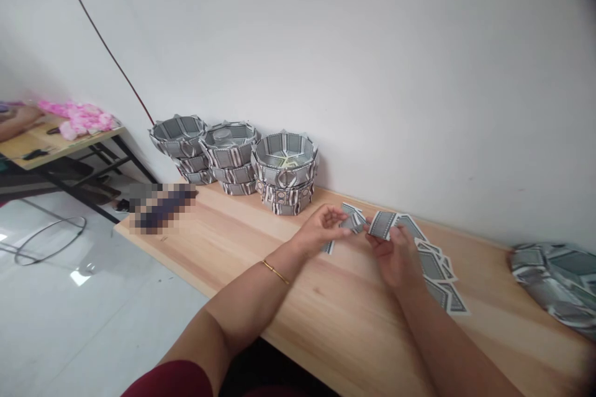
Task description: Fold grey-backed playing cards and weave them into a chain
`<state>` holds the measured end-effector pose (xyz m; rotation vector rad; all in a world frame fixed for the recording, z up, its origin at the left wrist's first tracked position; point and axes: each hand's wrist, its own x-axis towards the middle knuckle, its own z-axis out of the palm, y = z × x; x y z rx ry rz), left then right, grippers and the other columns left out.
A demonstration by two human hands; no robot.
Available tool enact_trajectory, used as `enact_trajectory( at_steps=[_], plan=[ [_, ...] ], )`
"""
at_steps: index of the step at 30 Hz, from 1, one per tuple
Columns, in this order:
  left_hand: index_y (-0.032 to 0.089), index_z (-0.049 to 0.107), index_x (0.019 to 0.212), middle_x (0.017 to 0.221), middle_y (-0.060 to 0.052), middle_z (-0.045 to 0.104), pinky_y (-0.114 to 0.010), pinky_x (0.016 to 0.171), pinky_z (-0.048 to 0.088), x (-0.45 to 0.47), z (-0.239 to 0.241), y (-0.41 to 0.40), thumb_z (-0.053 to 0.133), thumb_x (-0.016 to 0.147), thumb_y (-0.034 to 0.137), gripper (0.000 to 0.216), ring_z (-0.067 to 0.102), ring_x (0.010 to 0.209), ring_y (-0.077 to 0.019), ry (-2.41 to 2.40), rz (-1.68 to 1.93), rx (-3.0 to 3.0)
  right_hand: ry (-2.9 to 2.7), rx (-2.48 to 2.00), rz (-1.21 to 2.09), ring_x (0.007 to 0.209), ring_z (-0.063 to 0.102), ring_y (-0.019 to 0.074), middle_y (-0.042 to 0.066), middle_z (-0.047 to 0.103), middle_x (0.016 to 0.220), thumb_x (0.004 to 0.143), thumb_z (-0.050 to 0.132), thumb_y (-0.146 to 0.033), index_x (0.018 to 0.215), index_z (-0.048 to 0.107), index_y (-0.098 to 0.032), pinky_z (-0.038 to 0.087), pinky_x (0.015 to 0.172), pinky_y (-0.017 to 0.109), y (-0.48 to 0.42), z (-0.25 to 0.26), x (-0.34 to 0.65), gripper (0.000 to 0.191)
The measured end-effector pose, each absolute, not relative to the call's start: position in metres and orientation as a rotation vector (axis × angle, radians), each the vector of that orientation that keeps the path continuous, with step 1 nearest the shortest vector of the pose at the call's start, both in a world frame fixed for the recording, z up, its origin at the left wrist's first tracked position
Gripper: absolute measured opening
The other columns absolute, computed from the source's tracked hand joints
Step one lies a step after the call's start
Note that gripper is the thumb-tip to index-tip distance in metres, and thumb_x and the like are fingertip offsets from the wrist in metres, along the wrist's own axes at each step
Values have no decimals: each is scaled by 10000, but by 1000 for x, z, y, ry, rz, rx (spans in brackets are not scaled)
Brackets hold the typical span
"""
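My left hand point(326, 227) pinches a small folded card piece point(356, 221), grey with white striped edges. Close beside it, my right hand point(395, 252) grips a grey patterned card point(383, 224) that looks bent, its thumb on the right edge. The two pieces are very near each other; whether they touch I cannot tell. Beyond and right of my right hand, loose cards point(435, 263) of the same pattern overlap on the wooden table. Another card point(328, 247) shows partly under my left hand.
Three stacks of round bowls made of folded cards point(285, 164) point(231, 155) point(189, 164) stand along the wall. Another such bowl point(559, 282) sits at the table's right end. A pixelated object point(162, 208) lies at the left edge. Pink fluffy things point(79, 118) and a person's arm point(18, 123) are at another table.
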<state>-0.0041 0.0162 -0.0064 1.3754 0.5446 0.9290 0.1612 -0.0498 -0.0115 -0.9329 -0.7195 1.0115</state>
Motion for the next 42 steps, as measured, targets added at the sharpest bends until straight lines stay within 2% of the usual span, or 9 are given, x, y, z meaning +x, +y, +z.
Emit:
enact_trajectory(
  at_steps=[4,9,14,19,22,29,33,38,42],
  plan=[
    [165,497,1001,1077,-80,562,-348,925,390,-24,10,28,728,621,253,453,520,1055,-197,609,889,1741,-778,-988,1009,826,664,185,4,687,960,747,641,-412,974,563,-278,537,692,321,-49,-16,161,274],
    [154,540,1019,1010,-67,558,-317,833,424,-48,26,33,669,622,188,419,521,946,-197,683,597,2316,-783,-994,1011,821,659,177,7,677,954,752,646,-389,987,551,-278,524,703,325,-50,-17,161,277],
    [169,556,999,984,-56,578,-322,849,400,-47,16,34,694,586,204,437,511,944,-211,661,380,2517,-825,-1017,1015,845,655,188,13,679,960,748,652,-394,1010,551,-285,509,743,353,-51,-16,160,301],
    [196,545,1056,1052,-60,563,-341,888,368,-47,11,34,737,547,257,547,488,1015,-237,687,345,2557,-797,-1006,998,808,660,173,6,681,960,739,659,-392,984,560,-284,508,729,341,-50,-17,161,285],
    [183,556,1019,1012,-59,579,-342,869,375,-45,10,35,725,556,253,497,503,976,-233,722,327,2572,-758,-1005,985,797,662,166,13,684,957,744,652,-393,985,561,-277,516,714,331,-48,-18,162,283],
    [172,560,969,998,-78,583,-369,901,363,-28,-9,33,647,681,253,311,501,976,-224,918,581,2558,-755,-1024,982,792,666,175,16,687,953,734,656,-390,1001,552,-268,536,695,335,-46,-22,164,311],
    [185,553,1041,1114,-99,549,-421,935,354,-20,-16,29,704,659,335,438,459,1075,-259,1053,778,2509,-783,-1008,1020,820,666,183,14,684,962,749,648,-394,996,554,-279,536,712,341,-48,-21,163,288],
    [176,570,1053,1058,-96,583,-397,915,400,-15,-6,20,618,749,428,397,508,1027,-226,911,1005,2326,-860,-999,1127,904,656,217,31,681,1010,735,673,-392,1028,543,-294,505,827,408,-52,-16,157,335],
    [165,585,1049,1040,-99,590,-356,866,453,-11,-1,16,663,705,446,451,545,984,-203,725,992,2045,-996,-999,1156,1019,614,209,37,647,1111,704,719,-318,1111,493,-305,434,952,417,-56,-17,153,466]
  ],
)
